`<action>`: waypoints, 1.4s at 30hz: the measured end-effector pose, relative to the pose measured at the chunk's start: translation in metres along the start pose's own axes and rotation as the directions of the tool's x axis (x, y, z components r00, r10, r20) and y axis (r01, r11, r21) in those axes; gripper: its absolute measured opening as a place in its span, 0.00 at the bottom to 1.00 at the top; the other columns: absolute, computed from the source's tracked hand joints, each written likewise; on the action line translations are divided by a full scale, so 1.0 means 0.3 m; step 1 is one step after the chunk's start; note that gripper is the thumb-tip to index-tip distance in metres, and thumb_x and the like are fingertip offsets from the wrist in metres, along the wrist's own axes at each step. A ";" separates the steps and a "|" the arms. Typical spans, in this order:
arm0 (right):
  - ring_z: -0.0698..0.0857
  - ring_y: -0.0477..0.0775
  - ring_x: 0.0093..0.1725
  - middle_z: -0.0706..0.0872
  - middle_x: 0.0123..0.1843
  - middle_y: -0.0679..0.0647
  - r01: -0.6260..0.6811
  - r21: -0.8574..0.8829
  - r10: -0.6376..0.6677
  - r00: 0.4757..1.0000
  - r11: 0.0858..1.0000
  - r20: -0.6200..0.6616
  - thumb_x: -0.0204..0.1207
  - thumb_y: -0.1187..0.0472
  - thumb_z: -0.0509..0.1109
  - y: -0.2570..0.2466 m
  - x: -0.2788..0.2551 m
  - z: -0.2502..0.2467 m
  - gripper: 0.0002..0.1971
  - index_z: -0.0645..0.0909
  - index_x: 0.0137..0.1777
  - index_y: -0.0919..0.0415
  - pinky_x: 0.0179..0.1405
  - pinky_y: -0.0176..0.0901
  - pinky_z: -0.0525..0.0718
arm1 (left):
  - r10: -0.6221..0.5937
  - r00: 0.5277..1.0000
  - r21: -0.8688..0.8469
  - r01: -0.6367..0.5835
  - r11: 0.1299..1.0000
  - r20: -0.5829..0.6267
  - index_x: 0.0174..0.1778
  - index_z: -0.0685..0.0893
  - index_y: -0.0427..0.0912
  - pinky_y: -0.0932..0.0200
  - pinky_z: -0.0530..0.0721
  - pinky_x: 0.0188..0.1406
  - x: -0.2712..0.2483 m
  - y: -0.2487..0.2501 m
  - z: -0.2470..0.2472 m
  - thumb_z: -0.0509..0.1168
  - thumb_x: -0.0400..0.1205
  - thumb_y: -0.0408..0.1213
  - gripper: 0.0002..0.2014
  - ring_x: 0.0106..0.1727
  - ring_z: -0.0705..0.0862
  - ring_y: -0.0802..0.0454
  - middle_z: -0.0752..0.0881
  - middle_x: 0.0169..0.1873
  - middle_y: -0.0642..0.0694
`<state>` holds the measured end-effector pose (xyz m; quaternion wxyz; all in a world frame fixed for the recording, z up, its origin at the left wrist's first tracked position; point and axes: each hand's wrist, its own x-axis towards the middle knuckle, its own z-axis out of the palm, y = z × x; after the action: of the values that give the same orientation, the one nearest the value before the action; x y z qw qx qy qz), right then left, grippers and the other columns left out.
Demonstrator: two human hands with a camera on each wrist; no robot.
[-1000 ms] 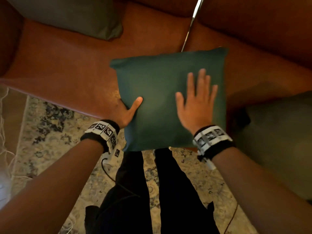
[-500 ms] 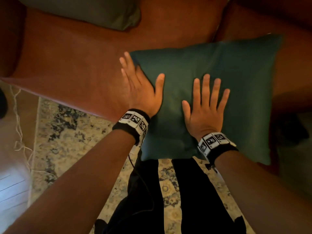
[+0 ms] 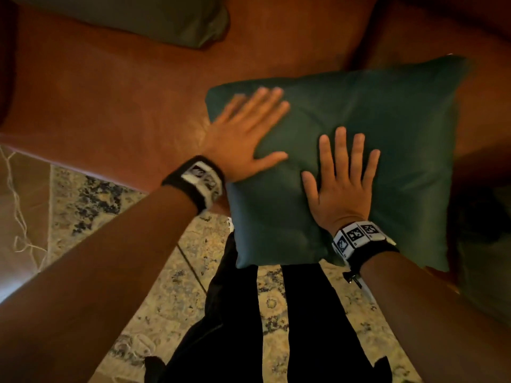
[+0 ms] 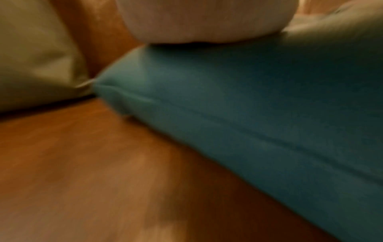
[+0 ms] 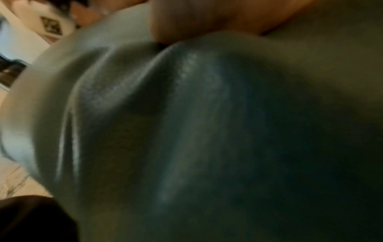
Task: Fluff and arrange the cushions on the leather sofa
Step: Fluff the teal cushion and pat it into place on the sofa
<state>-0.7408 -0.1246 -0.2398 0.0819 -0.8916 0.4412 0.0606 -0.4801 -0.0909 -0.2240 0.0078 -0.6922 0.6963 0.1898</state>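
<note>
The person's forearms are bare, with no sleeves in view. Each wrist carries a black band (image 3: 193,179) faced with white square tiles printed in black-and-white coded patterns; the tiles on the right wrist's band (image 3: 359,239) read sharply, those on the left are blurred. A small dark clip and a pale strap end hang from the right band's underside. A thin dark cable (image 3: 190,269) runs below the left forearm. The legs wear black trousers (image 3: 235,313).

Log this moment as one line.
step: fluffing | left hand: flat on dark green square cushion | right hand: flat on it
</note>
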 end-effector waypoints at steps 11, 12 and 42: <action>0.50 0.68 0.92 0.53 0.94 0.58 0.004 0.004 -0.004 1.000 1.000 0.022 0.90 0.36 0.46 0.027 -0.022 0.000 0.36 0.50 0.93 0.54 0.90 0.71 0.42 | 0.090 0.991 -0.090 -0.081 0.993 0.097 0.92 0.54 0.50 0.43 0.53 0.90 0.108 0.022 -0.055 0.44 0.88 0.69 0.39 0.91 0.54 0.46 0.55 0.91 0.47; 0.51 0.68 0.92 0.53 0.94 0.58 0.022 0.012 -0.022 0.999 1.000 0.025 0.90 0.36 0.47 0.032 -0.019 -0.002 0.36 0.52 0.93 0.53 0.90 0.71 0.42 | 0.014 0.993 -0.110 -0.001 0.994 0.119 0.92 0.54 0.51 0.44 0.54 0.90 0.073 -0.024 -0.038 0.42 0.87 0.71 0.40 0.91 0.55 0.46 0.56 0.91 0.48; 0.50 0.67 0.93 0.52 0.94 0.58 -0.017 0.005 0.017 1.000 1.000 0.018 0.91 0.36 0.49 0.004 -0.018 -0.056 0.36 0.52 0.93 0.54 0.90 0.71 0.45 | -0.239 0.970 -0.032 0.238 0.971 -0.039 0.92 0.49 0.49 0.35 0.43 0.89 -0.147 -0.036 0.031 0.42 0.89 0.66 0.38 0.91 0.45 0.35 0.47 0.91 0.39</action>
<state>-0.7446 -0.1244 -0.2226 0.0877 -0.8871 0.4480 0.0682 -0.4702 -0.0455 -0.2232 0.0061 -0.7748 0.6054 0.1821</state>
